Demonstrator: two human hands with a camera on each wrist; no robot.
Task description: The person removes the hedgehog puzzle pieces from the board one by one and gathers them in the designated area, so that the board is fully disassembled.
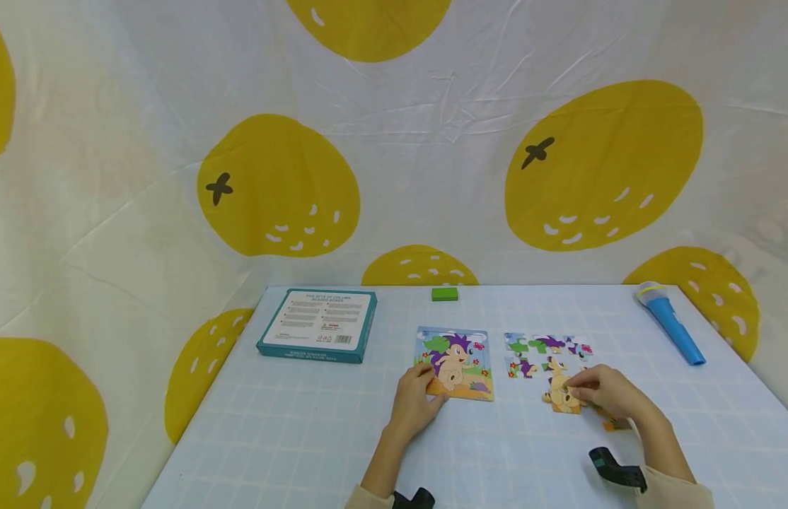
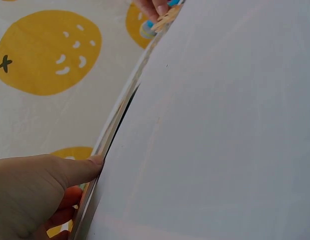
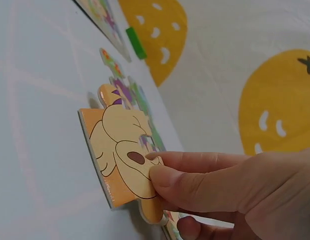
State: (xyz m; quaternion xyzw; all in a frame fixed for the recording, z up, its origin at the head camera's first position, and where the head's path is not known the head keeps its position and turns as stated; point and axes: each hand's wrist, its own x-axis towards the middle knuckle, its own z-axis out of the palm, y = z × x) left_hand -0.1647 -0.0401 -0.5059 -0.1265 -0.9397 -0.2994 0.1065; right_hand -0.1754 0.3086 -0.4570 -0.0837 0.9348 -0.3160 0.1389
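A square hedgehog picture card is at the middle of the table. My left hand grips its near left corner; in the left wrist view the thumb lies on the near edge, fingers behind it. To the right, my right hand pinches a jigsaw piece between thumb and fingertips. That piece shows the hedgehog's cream belly on orange, and looks tilted in the right wrist view. Behind it lie several loose or partly joined pieces. More orange pieces are partly hidden under my right hand.
A teal-edged box lies flat at the table's back left. A small green block sits at the back edge. The blue toy microphone lies at the back right. A patterned curtain hangs behind the table.
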